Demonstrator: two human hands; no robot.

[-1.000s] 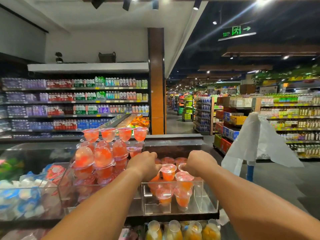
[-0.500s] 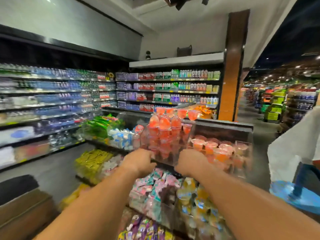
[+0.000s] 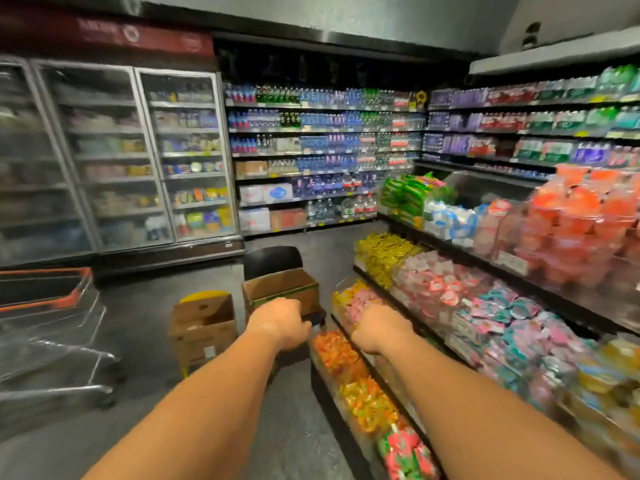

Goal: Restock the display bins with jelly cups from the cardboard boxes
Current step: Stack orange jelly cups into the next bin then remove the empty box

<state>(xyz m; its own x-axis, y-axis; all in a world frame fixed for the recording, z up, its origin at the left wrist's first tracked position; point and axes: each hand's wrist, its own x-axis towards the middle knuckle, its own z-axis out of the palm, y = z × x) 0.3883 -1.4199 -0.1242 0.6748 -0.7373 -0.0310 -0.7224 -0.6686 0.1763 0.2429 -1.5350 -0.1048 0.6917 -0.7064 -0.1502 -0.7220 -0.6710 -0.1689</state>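
Observation:
Two open cardboard boxes stand on the floor ahead: one box (image 3: 281, 289) on a black stool, the other box (image 3: 204, 320) to its left on a yellow stool. Their contents are hidden. Stacked red jelly cups (image 3: 581, 216) fill a clear display bin (image 3: 512, 261) on the upper shelf at right. My left hand (image 3: 280, 322) is stretched out in front of the nearer box, fingers curled, nothing visible in it. My right hand (image 3: 379, 325) hovers over the lower candy bins, also curled and with nothing seen in it. The whole view is motion-blurred.
Tiered bins of wrapped sweets (image 3: 485, 306) run along the right. An orange-handled shopping cart (image 3: 52, 323) stands at left. Glass-door fridges (image 3: 138, 157) and shelves of bottled water (image 3: 322, 150) line the back wall. Grey floor lies between cart and boxes.
My view has swung left and down from the jelly cup bins to the floor boxes. Both hands left the bins and now reach out toward the boxes.

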